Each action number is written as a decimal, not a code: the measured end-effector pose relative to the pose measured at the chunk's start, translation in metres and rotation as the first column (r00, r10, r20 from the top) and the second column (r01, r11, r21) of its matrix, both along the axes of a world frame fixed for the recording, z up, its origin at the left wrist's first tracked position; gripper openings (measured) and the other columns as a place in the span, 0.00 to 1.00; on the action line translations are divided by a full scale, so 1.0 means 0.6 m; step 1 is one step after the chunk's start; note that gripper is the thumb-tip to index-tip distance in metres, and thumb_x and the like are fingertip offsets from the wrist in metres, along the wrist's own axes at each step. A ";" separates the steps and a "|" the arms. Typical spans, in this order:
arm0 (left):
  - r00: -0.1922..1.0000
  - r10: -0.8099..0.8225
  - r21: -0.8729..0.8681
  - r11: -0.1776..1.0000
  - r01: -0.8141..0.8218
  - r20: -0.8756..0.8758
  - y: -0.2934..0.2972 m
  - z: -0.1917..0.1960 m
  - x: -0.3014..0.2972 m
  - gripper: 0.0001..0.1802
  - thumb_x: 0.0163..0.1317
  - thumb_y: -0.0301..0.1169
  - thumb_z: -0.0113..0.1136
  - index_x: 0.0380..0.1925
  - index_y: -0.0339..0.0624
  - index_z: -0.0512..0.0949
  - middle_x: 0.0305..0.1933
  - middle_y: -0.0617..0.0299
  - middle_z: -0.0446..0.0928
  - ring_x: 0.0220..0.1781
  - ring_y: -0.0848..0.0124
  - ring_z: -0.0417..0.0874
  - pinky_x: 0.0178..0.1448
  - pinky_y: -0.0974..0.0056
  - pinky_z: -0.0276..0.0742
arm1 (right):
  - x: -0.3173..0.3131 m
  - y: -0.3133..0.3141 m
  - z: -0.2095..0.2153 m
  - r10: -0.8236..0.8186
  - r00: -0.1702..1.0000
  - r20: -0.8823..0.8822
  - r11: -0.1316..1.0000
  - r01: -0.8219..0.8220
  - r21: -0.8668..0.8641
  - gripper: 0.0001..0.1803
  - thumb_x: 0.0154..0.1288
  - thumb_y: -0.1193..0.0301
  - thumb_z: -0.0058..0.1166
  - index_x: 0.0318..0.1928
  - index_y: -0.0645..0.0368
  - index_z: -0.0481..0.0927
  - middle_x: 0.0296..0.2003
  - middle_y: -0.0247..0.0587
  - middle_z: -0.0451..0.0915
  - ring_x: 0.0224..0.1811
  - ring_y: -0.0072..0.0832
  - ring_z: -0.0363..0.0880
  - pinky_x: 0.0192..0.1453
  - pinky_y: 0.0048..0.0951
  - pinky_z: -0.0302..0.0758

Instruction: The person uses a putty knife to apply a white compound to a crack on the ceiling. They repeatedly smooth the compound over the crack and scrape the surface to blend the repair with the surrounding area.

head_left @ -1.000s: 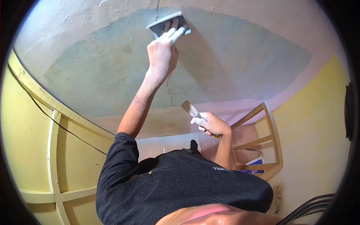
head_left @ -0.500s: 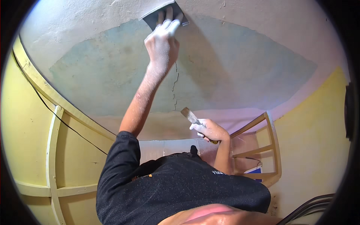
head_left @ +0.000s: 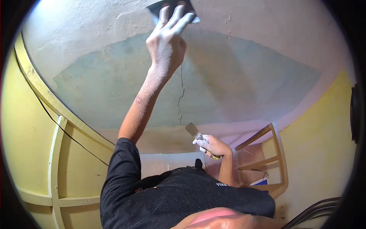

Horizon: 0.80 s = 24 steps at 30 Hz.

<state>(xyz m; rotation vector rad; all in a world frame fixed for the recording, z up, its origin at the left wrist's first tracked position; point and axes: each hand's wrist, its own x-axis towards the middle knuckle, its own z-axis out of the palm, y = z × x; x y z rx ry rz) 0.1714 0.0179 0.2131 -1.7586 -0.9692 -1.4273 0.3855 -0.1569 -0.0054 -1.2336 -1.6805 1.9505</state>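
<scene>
My left hand (head_left: 167, 40), dusted white, is raised to the pale plastered surface (head_left: 95, 23). Its fingers are spread and press a thin, dark, rectangular sheet (head_left: 155, 9) against it; whether that is sandpaper or a flexible spreader I cannot tell. Lower and to the right, my right hand (head_left: 211, 145) is closed round a putty knife (head_left: 195, 131). The knife's blade points up and left, and its yellowish handle end shows below the palm. White powder covers the right fingers too. A thin crack (head_left: 180, 103) runs down a grey-green patch (head_left: 114, 80) between the hands.
Yellow panels with a pale wooden frame (head_left: 55, 160) stand at the left, a dark cable (head_left: 72, 137) crossing them. On the right are an open wooden frame (head_left: 280, 152) and a yellow wall (head_left: 324, 145). Black cables (head_left: 312, 213) show at the lower right.
My left hand has slid slightly with the sheet, its fingers now more spread and reaching further up. The right hand and putty knife sit a little lower in view.
</scene>
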 end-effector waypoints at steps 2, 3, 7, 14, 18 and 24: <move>0.991 -0.077 -0.055 0.996 0.071 -0.109 0.006 0.013 0.007 0.32 0.46 0.13 0.57 0.52 0.54 0.83 0.63 0.62 0.79 0.67 0.55 0.77 0.58 0.58 0.83 | -0.002 0.000 0.004 -0.089 0.995 -0.040 0.996 0.088 -0.030 0.21 0.80 0.58 0.43 0.54 0.66 0.74 0.19 0.31 0.70 0.15 0.18 0.71 0.19 0.23 0.70; 0.988 -0.039 -0.032 0.999 0.035 -0.147 0.014 0.005 0.012 0.31 0.46 0.14 0.57 0.52 0.51 0.83 0.63 0.60 0.79 0.67 0.57 0.77 0.64 0.57 0.79 | -0.002 0.000 0.001 -0.155 0.981 -0.116 0.988 0.152 -0.031 0.21 0.80 0.58 0.42 0.55 0.65 0.73 0.20 0.32 0.71 0.15 0.19 0.71 0.19 0.24 0.71; 0.987 -0.080 -0.263 0.964 0.041 -0.139 -0.019 -0.061 -0.002 0.31 0.44 0.15 0.56 0.52 0.46 0.82 0.62 0.57 0.79 0.66 0.57 0.77 0.70 0.56 0.74 | 0.003 0.020 -0.022 -0.303 0.901 -0.311 0.951 0.306 -0.041 0.19 0.80 0.57 0.41 0.51 0.61 0.69 0.23 0.35 0.72 0.15 0.22 0.73 0.19 0.26 0.75; 0.786 -0.286 -0.536 0.603 0.592 0.548 -0.180 -0.155 -0.068 0.24 0.65 0.10 0.48 0.57 0.37 0.80 0.60 0.49 0.81 0.70 0.55 0.75 0.73 0.59 0.66 | -0.005 0.096 0.027 -0.447 0.858 -0.252 0.882 0.470 0.035 0.17 0.79 0.57 0.42 0.44 0.61 0.70 0.22 0.37 0.72 0.13 0.22 0.71 0.15 0.28 0.72; 0.682 -0.174 -0.567 0.434 0.700 0.710 -0.223 -0.209 -0.091 0.27 0.61 0.10 0.46 0.59 0.37 0.79 0.48 0.55 0.79 0.54 0.70 0.76 0.59 0.68 0.68 | 0.028 0.169 0.169 -0.394 0.900 -0.188 0.839 0.436 0.326 0.20 0.79 0.57 0.42 0.41 0.63 0.73 0.17 0.31 0.69 0.10 0.18 0.66 0.12 0.23 0.65; 0.613 -0.089 -0.554 0.342 0.759 0.785 -0.255 -0.266 -0.084 0.26 0.63 0.13 0.51 0.60 0.42 0.78 0.41 0.51 0.86 0.40 0.81 0.74 0.51 0.72 0.72 | -0.002 0.239 0.336 -0.399 0.915 -0.061 0.703 0.348 0.621 0.21 0.79 0.56 0.41 0.41 0.63 0.73 0.17 0.28 0.66 0.09 0.14 0.59 0.13 0.22 0.61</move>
